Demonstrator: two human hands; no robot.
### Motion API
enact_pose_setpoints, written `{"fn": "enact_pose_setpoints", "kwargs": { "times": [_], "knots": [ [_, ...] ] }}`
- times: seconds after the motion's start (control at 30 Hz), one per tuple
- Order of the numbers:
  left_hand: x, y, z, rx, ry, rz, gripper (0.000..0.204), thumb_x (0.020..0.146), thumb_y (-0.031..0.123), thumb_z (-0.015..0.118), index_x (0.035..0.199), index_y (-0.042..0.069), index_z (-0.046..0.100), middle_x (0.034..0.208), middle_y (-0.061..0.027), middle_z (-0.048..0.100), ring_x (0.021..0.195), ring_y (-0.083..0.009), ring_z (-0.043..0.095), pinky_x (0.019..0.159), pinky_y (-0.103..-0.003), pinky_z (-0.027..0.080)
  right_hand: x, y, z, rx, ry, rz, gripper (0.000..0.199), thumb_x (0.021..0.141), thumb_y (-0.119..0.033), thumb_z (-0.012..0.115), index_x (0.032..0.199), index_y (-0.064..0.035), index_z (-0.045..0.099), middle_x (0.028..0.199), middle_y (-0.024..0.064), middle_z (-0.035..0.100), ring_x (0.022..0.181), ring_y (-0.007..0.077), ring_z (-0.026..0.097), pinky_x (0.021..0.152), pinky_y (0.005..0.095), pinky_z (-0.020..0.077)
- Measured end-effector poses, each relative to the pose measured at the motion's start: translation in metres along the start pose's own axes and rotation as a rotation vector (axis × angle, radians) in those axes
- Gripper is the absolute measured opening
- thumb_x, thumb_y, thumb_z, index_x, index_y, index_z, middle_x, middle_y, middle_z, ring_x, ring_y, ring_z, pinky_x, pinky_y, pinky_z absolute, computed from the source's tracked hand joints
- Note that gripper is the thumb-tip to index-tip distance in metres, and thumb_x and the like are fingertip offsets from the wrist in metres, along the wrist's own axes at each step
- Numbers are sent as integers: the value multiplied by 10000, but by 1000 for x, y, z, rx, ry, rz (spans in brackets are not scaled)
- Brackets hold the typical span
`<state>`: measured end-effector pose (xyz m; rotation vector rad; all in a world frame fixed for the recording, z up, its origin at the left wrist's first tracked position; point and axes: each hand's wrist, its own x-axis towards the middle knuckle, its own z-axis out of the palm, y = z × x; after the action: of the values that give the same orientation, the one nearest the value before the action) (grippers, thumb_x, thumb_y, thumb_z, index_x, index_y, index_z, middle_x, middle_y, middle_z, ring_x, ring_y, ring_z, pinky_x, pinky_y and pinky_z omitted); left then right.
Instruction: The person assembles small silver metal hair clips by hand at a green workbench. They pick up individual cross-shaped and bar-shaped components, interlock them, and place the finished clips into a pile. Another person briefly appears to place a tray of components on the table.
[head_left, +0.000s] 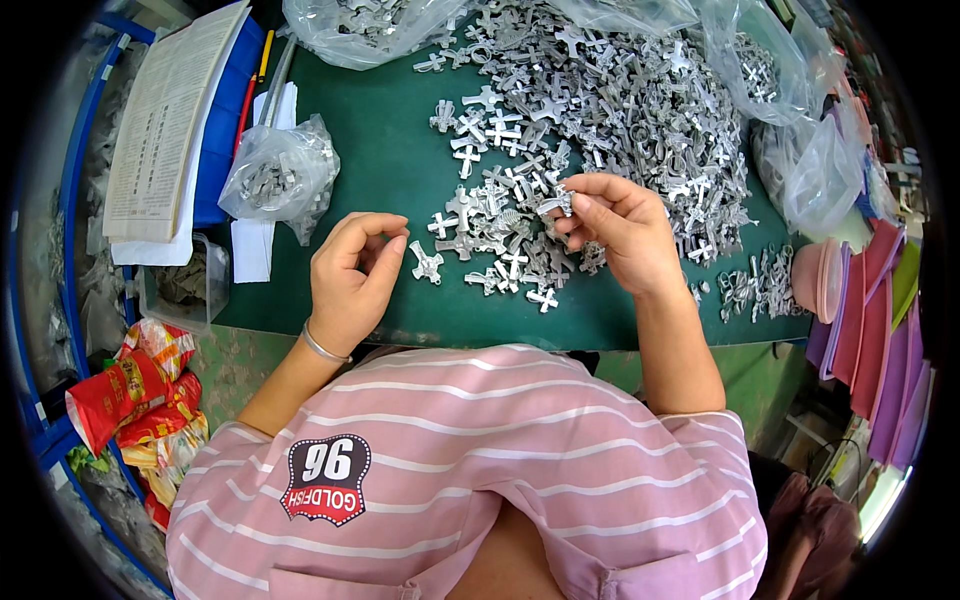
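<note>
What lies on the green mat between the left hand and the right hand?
In the head view, one small metal cross piece lies on the green mat between the left hand and the right hand, close to the left fingers.

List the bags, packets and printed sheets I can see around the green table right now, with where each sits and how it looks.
Small clear plastic bag: left on the green table, knotted, holding grey metal pieces.
Large clear bag: top edge, open, same pieces inside.
Clear bags: right side, crumpled, partly filled.
Printed paper sheet: far left, white, densely lined, on a blue folder.
Snack packets: lower left, off the table, red and yellow.
</note>
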<state>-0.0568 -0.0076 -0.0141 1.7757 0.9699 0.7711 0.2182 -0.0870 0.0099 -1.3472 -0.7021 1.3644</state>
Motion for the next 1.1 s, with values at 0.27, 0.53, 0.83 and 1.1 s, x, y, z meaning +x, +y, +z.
{"fn": "enact_pose_setpoints", "kwargs": {
  "times": [0.27,0.53,0.83,1.1],
  "knots": [
    [13,20,20,-127,-187,11,270,801,-36,656,1065,-7,603,960,-54,613,758,-59,561,634,-182,450,-2,8,12,108,-16,24,195,895,-44,585,1073,22,631,845,85,672,718,124,645,591,225,530],
    [25,29,43,-439,-334,-201,217,825,17,680,1026,-36,621,929,-71,661,764,-97,617,659,-217,510,-7,9,27,151,-84,37,189,893,-51,595,1051,46,633,805,92,664,674,129,638,573,228,532],
    [18,22,41,-688,-299,-213,220,838,8,663,1046,-34,607,933,-83,655,816,-113,625,681,-229,523,-14,8,44,-431,-118,-468,183,779,65,633,947,7,678,943,120,669,844,179,637,725,264,507],
    [31,31,-48,201,463,396,187,755,-93,611,903,16,581,931,-77,573,840,-175,549,778,-283,453,-22,13,28,-605,68,-648,211,766,68,601,945,-14,676,952,121,671,859,238,639,754,309,502]
  ]
}}
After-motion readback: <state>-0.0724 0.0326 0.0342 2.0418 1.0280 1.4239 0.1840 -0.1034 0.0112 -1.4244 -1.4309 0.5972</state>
